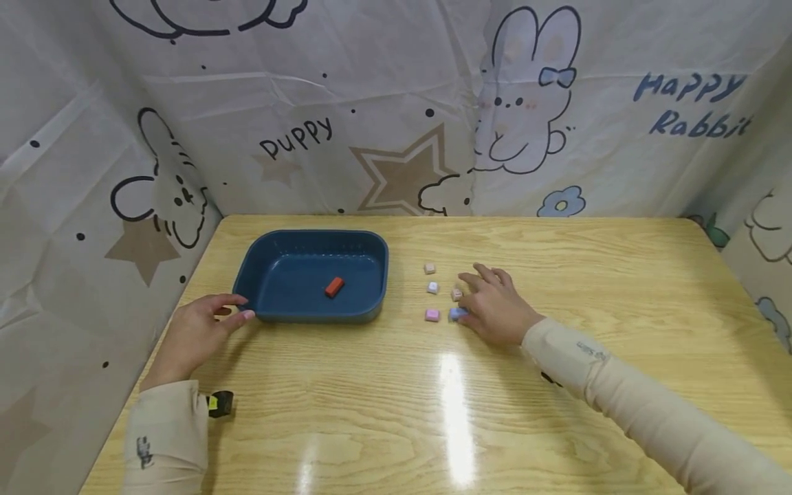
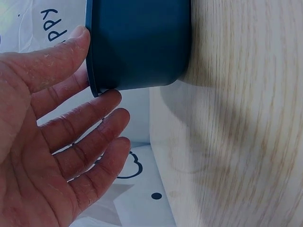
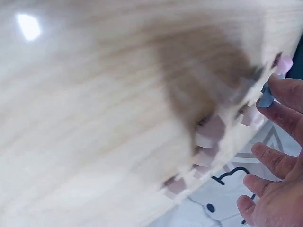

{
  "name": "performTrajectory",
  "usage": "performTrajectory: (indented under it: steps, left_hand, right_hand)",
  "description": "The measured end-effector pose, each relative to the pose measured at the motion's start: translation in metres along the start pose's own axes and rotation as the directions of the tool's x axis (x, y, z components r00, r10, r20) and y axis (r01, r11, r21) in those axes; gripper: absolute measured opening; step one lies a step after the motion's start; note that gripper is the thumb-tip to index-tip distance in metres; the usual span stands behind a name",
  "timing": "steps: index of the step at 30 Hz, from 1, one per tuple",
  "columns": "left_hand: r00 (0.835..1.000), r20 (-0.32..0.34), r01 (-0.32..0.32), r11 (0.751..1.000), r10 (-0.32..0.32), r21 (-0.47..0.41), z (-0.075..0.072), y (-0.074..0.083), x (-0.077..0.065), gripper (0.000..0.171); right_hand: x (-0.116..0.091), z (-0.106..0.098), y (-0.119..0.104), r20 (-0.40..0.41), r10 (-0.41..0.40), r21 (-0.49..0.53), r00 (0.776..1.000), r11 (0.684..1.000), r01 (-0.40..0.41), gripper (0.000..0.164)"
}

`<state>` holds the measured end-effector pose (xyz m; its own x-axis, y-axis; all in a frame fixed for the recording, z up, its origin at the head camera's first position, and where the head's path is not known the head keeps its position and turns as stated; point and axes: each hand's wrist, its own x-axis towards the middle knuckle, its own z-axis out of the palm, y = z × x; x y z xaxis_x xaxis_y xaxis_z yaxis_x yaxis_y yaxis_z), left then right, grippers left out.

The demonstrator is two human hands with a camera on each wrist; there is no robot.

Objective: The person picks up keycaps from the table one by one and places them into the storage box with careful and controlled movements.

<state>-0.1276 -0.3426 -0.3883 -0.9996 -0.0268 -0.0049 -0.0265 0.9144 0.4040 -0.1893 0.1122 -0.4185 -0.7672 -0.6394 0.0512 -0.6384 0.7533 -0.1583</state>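
Tray [image 1: 315,319], dark blue with rounded corners, on a wood-grain table [image 1: 371,426]. At the tray's near left corner, left hand [image 1: 196,337], pinching the rim between thumb and fingertips, with the remaining fingers spread apart beneath. Inside the tray, right of its middle, red block [image 1: 334,287], lying aslant on the floor.

To the right of the tray, right hand [image 1: 498,313], well apart from the left one, with blue block [image 1: 458,314] clamped between thumb and forefinger and the other fingers spread. Nearest the tray's right side, pink block [image 1: 432,315], level with its near edge; farther back along the same side, white block [image 1: 432,287], then beige block [image 1: 430,268]. Farther out from the tray than the white block, second beige block [image 1: 456,294], just beside the right hand. More pale blocks in the right wrist view, too blurred to count.

Behind the tray, hanging cloth [image 1: 396,89], printed with stars, animals and "Puppy". In front of the tray's left end, beige sleeve [image 1: 167,433], with a black object [image 1: 221,404] beside it, marked with a yellow patch.
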Motion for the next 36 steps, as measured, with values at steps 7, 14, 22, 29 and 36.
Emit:
performTrajectory:
  steps: [7, 14, 22, 29, 36]
  left_hand:
    - [1.0, 0.004, -0.007, 1.0, 0.007, 0.013, 0.001, 0.0, 0.003, 0.043]
    - [1.0, 0.012, -0.019, 1.0, 0.019, 0.011, -0.001, -0.001, 0.005, 0.042]
    - [1.0, 0.012, -0.013, 1.0, 0.013, 0.01, -0.003, 0.0, 0.005, 0.042]
    - [1.0, 0.006, -0.013, 1.0, 0.013, 0.019, -0.003, -0.001, 0.005, 0.041]
    - [1.0, 0.01, -0.01, 1.0, 0.01, 0.018, -0.003, 0.0, 0.004, 0.04]
  right_hand:
    - [0.036, -0.022, -0.016, -0.047, -0.036, 0.037, 0.998, 0.999, 0.038, 0.015]
    - [0.083, -0.05, -0.05, -0.013, -0.016, 0.112, 1.0, 0.994, 0.018, 0.017]
    - [0.121, -0.05, -0.083, 0.062, -0.042, 0.048, 0.997, 0.998, 0.04, 0.023]
    - [0.136, -0.037, -0.102, 0.08, -0.077, -0.01, 0.994, 0.997, 0.078, 0.022]
    - [0.14, -0.029, -0.11, 0.065, -0.091, -0.02, 0.994, 0.996, 0.093, 0.021]
